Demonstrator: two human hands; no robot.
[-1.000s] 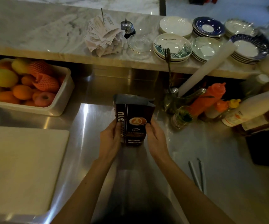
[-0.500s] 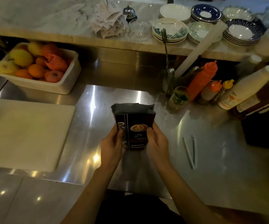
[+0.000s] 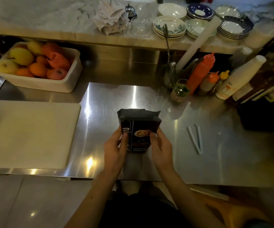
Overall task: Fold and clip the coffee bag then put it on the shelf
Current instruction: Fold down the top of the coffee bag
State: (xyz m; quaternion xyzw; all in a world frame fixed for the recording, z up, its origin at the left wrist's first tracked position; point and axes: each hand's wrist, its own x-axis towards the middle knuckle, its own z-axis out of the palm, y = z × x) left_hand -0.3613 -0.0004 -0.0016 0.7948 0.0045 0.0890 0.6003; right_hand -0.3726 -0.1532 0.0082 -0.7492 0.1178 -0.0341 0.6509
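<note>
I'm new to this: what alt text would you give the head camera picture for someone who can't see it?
Two bare hands, left hand and right hand, hold a dark coffee bag upright over a steel counter, its top not yet clipped. A white clip lies to the right, a cutting board to the left.

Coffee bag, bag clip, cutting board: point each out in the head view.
coffee bag (image 3: 138, 122), head view, on the dark upper front panel below the open top.
bag clip (image 3: 196, 140), head view, on the left white bar.
cutting board (image 3: 29, 134), head view, on its bare middle.
</note>
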